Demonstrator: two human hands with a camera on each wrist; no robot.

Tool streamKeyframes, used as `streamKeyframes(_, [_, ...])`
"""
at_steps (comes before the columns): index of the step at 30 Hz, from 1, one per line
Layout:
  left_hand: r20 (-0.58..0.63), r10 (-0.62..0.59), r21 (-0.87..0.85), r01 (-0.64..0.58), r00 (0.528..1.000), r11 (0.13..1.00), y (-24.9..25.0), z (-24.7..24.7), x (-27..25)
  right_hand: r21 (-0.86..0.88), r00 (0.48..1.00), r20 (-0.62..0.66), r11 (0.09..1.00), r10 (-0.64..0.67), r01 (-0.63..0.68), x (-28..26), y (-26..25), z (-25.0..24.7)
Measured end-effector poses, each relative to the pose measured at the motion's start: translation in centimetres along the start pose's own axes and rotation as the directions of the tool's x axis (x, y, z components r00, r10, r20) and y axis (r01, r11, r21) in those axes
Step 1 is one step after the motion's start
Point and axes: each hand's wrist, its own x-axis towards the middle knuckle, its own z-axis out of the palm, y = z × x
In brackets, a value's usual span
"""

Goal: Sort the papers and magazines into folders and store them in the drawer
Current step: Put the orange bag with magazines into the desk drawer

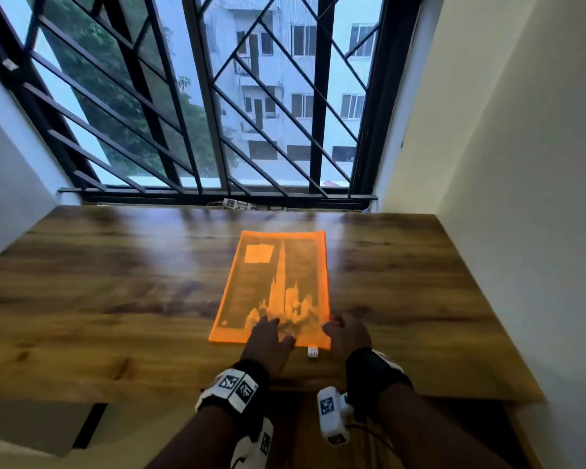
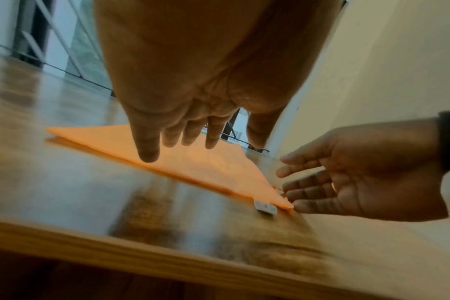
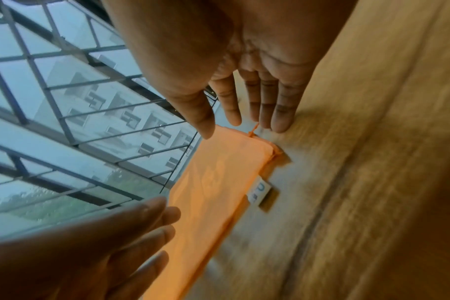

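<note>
An orange see-through mesh folder (image 1: 278, 282) lies flat on the wooden table (image 1: 115, 299), with a magazine showing a tall tower inside it. A small white tag (image 1: 313, 352) sticks out of its near edge. My left hand (image 1: 271, 328) is over the folder's near edge, fingers straight and spread. In the left wrist view those fingers (image 2: 147, 150) hover just above the folder (image 2: 193, 162). My right hand (image 1: 335, 324) is open at the near right corner. Its fingertips (image 3: 280, 125) rest on the table by the folder's (image 3: 219, 182) zip pull. Neither hand holds anything.
A window with a black metal grille (image 1: 217, 96) runs along the table's far edge, with a power strip (image 1: 237, 204) on its sill. White walls close in on the left and right. The table's near edge (image 1: 149, 397) is just under my wrists.
</note>
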Motion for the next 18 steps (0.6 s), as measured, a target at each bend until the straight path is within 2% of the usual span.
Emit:
streamKeyframes(4, [0.116, 0.001, 0.082, -0.011, 0.993, 0.997, -0.1, 0.9, 0.8, -0.266, 0.998, 0.017, 0.962, -0.063, 0.066, 0.8, -0.6, 0.7])
streamKeyframes(7, [0.144, 0.039, 0.13, -0.057, 0.989, 0.99, -0.8, 0.8, 0.7, -0.502, 0.993, 0.095, 0.858, -0.071, 0.109, 0.7, -0.8, 0.8])
streamKeyframes(9, [0.136, 0.048, 0.148, -0.068, 0.99, 0.987, -1.3, 0.5, 0.8, -0.6, 0.989, 0.119, 0.788, -0.084, 0.139, 0.1, -0.6, 1.1])
streamKeyframes(14, [0.109, 0.053, 0.202, -0.074, 0.993, 0.977, -1.7, -0.2, 1.4, -0.7, 0.986, 0.134, 0.695, -0.097, 0.164, -2.4, 0.2, 2.5])
streamKeyframes(16, [0.039, 0.05, 0.24, -0.058, 0.998, 0.969, -1.8, -0.1, 1.5, -0.697, 0.981, 0.165, 0.692, -0.104, 0.19, -3.5, 0.5, 2.9])
streamKeyframes(18, [0.01, 0.048, 0.321, -0.048, 0.999, 0.946, -1.8, 0.3, 1.2, -0.619, 0.956, 0.269, 0.74, -0.114, 0.263, -4.8, 0.9, 3.3])
